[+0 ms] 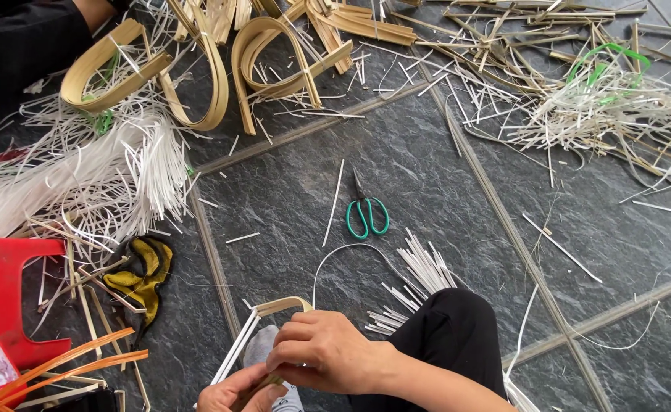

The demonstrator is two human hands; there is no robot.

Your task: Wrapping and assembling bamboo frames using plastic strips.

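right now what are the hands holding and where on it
Both hands grip a bent bamboo strip at its lower end: right hand over the top, left hand beneath. The exact finger contact is hidden.

Green-handled scissors (366, 214) lie beside a red stool (3, 290).

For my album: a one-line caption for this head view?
Two hands bend a bamboo strip over a slate floor, scissors nearby.
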